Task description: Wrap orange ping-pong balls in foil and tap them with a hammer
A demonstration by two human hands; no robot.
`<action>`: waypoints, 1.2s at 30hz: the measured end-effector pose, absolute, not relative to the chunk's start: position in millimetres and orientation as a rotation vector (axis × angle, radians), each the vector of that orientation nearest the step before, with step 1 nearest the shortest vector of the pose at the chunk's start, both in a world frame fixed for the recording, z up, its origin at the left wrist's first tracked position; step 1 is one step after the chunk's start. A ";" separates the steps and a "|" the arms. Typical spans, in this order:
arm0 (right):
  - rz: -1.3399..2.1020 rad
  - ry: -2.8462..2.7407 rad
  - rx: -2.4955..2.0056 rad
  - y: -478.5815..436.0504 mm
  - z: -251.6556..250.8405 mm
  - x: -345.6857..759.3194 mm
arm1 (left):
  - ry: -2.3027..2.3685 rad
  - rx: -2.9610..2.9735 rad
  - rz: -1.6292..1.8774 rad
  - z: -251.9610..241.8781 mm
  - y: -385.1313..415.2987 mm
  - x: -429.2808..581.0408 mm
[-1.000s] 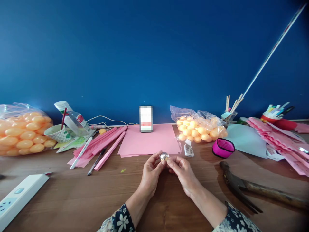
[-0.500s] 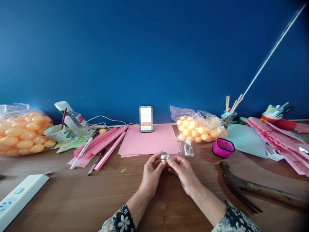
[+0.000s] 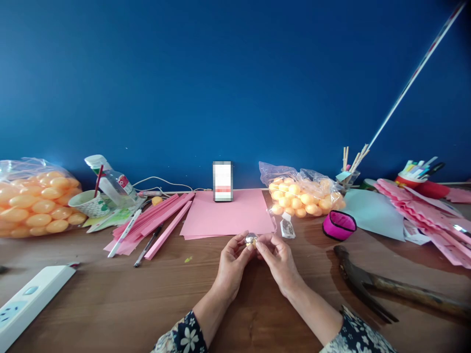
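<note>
L hand (image 3: 232, 261) & R hand (image 3: 278, 257) both pinch small silvery ball (image 3: 250, 239) — fingertips clamped; above table (image 3: 110, 304).

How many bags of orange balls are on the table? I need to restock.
2: one bag at the table's far left edge, one bag right of the pink paper by the wall. More may lie outside the view.

Craft workspace, likely at home. Wooden counter (image 3: 110, 304) against a blue wall (image 3: 221, 73); pink paper sheets (image 3: 228, 213), folded pink strips (image 3: 158, 218), bags of orange balls (image 3: 305, 193), pen cup (image 3: 419, 174), hammer (image 3: 371, 287), power strip (image 3: 25, 299).
</note>
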State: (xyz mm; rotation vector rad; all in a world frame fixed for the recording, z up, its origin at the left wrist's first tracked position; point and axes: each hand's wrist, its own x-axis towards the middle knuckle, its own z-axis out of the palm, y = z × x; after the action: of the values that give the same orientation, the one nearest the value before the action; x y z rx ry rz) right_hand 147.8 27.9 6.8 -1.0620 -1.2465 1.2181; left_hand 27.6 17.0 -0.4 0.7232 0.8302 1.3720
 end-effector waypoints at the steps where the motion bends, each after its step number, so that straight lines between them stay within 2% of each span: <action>1: 1.199 -1.260 -1.066 28.1 6.3 148.1 | 0.828 0.717 1.376 0.2 17.1 27.6; 36: 1.309 -1.169 -1.041 27.5 8.5 147.3 | 0.873 0.732 1.415 0.7 17.2 27.5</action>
State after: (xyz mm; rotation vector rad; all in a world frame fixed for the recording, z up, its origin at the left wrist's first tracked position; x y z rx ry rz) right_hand 147.3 27.5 8.5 -1.0408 -1.1693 1.3090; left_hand 27.5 17.2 0.7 0.7319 0.8734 1.4147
